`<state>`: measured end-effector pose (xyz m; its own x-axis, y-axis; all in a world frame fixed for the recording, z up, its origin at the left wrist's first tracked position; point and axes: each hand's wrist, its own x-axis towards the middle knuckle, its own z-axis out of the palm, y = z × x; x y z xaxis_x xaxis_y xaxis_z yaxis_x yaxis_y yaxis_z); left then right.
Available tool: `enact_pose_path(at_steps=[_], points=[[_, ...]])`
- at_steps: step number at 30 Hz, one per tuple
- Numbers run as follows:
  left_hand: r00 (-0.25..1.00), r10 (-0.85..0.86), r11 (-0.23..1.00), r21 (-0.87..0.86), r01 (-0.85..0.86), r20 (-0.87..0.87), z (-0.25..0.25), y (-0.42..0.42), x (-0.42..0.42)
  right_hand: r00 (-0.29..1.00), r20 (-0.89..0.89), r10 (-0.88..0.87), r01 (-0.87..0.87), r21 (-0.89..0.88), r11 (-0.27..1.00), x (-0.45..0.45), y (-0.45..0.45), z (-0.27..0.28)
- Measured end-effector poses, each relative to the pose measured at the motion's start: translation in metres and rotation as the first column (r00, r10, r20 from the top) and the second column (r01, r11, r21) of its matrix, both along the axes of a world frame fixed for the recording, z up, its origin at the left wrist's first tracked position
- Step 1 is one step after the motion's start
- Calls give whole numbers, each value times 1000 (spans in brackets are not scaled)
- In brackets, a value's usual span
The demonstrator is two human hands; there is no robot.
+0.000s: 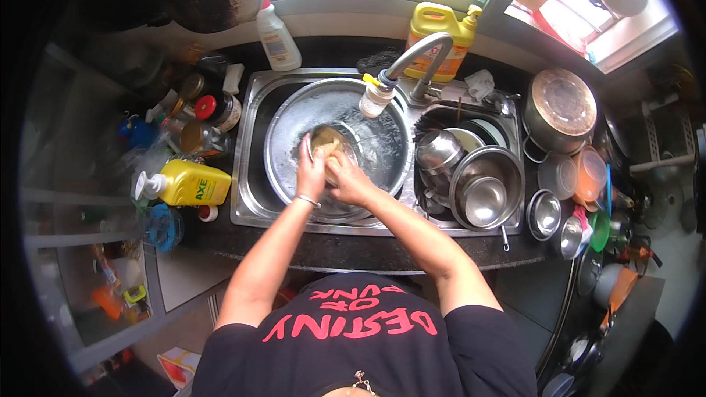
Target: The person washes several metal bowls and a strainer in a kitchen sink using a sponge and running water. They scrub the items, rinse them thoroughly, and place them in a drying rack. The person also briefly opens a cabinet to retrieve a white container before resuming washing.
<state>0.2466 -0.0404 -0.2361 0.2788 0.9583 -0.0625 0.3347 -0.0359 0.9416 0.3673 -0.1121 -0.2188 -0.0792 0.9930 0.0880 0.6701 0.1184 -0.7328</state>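
Observation:
A wide metal basin (287,116) holding water sits in the left bowl of a steel double sink. Over it, my left hand (312,172) grips the left rim of a small metal bowl (326,137). My right hand (348,179) presses a yellowish sponge or scrubber (330,149) against the inside of that bowl. The lower part of the bowl is hidden behind my fingers. Above the basin's right side hangs a curved faucet (419,47) with a white filter head (376,100).
Metal bowls and pans (486,187) crowd the right sink bowl. An upturned pot (561,102) and more bowls stand right of it. A yellow AXE pump bottle (199,183) and jars (218,110) are at the left. A spray bottle (279,38) and a yellow jug (441,38) stand behind.

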Motion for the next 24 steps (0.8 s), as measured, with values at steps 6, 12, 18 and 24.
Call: enact_pose_path(at_steps=[6, 12, 18, 24], points=[[984, -164, 985, 35, 166, -67, 25, -13, -13, 971, -44, 235, -228, 127, 965, 20, -17, -13], [968, -93, 870, -453, 194, 234, 28, -14, -9, 988, 150, -23, -24, 303, 953, 30, 7, -19], [954, -105, 860, -456, 229, 281, 32, -32, 1, 984, 157, -87, 34, 317, 948, 7, 15, -4], [992, 17, 986, 165, 5, -128, 21, -41, 13, 870, -77, -487, 452, -272, 850, 38, 23, -20]])
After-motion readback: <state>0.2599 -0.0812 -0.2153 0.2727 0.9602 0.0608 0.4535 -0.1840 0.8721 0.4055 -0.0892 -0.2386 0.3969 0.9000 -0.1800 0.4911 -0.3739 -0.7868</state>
